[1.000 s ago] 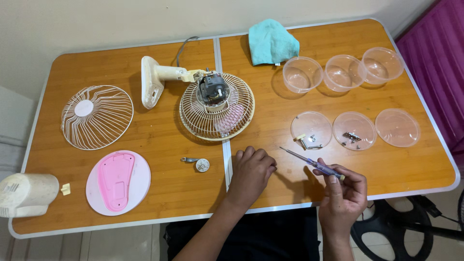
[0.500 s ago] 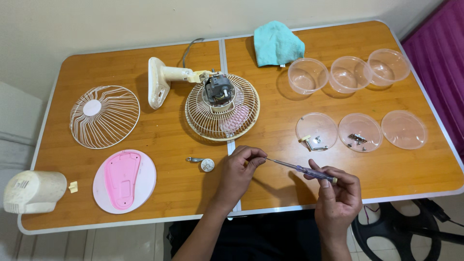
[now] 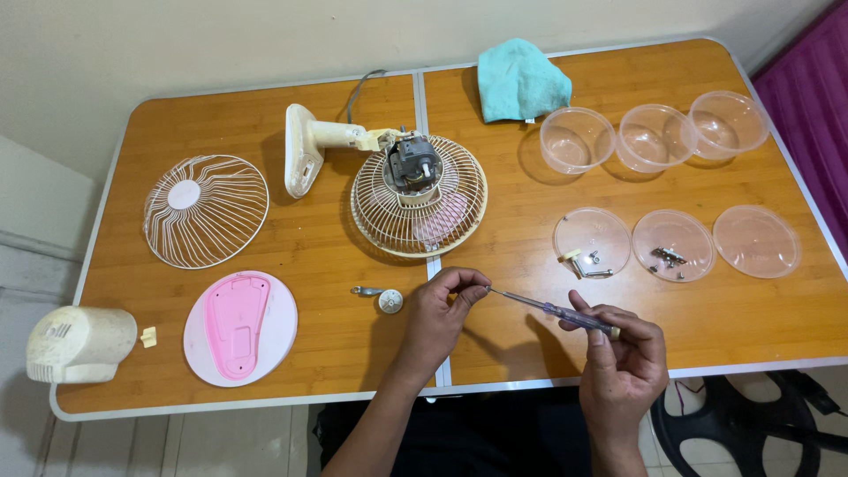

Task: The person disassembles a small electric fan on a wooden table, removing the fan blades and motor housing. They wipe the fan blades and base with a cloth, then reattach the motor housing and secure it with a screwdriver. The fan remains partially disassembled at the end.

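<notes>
Both hands held one slim screwdriver (image 3: 552,310) above the table's (image 3: 309,238) near edge: right hand (image 3: 618,358) closed round the purple handle, left hand (image 3: 442,311) pinching the metal tip between fingertips. Lay just left of the left hand: small round knob (image 3: 389,301). Sat beyond: fan's rear grille with motor (image 3: 418,196), clear lids (image 3: 671,245) holding screws.

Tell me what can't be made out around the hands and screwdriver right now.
Head view only:
- Screwdriver tip: hidden by the left hand fingertips; anything pinched there is unseen.
- Handle end: covered by the right hand.
- Small parts on the two lids: too small to identify.
- Forearms: cut off at the bottom edge.
</notes>
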